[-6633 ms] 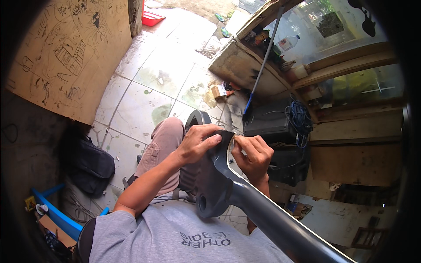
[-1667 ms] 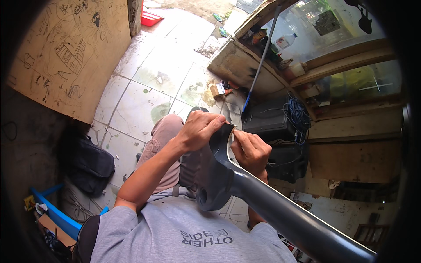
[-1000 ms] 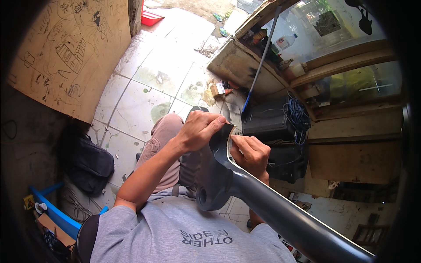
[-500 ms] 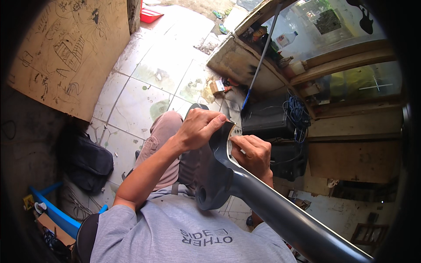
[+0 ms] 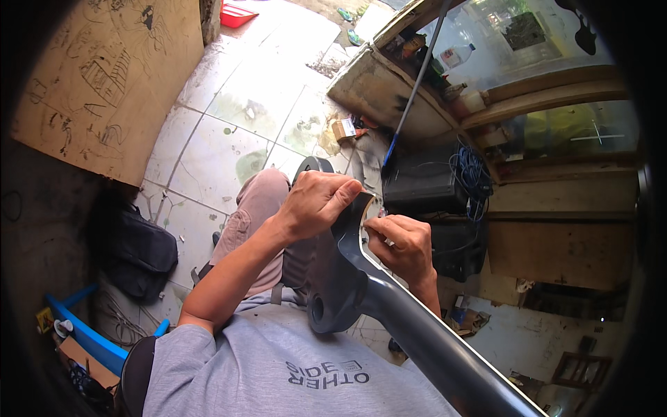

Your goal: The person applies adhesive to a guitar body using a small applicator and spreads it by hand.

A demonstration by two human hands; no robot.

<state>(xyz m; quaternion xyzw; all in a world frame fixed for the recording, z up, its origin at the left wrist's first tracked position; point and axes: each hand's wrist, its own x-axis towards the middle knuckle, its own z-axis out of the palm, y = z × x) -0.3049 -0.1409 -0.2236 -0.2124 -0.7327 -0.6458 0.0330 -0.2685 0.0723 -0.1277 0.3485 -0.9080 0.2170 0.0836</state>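
Note:
A black guitar (image 5: 332, 278) lies across my lap, its neck (image 5: 438, 347) running toward the lower right. Pale binding follows the edge of the neck and curves into the cutaway. At the far side of the body, my left hand (image 5: 316, 203) is wrapped over the horn, with the thumb pressed near its tip. My right hand (image 5: 404, 244) is closed in a pinch at the cutaway's pale edge. Whatever its fingertips hold, if anything, is too small and hidden to make out.
A black backpack (image 5: 132, 254) sits on the tiled floor at left, near a blue frame (image 5: 97, 344). To the right stand a black case (image 5: 424, 187) with coiled cable (image 5: 472, 177) and a wooden cabinet (image 5: 563, 254). A long pole (image 5: 417, 83) leans there.
The guitar's neck has swung a little to the left at its near end. My left hand keeps its grip on the horn, and my right hand stays pinched at the cutaway edge.

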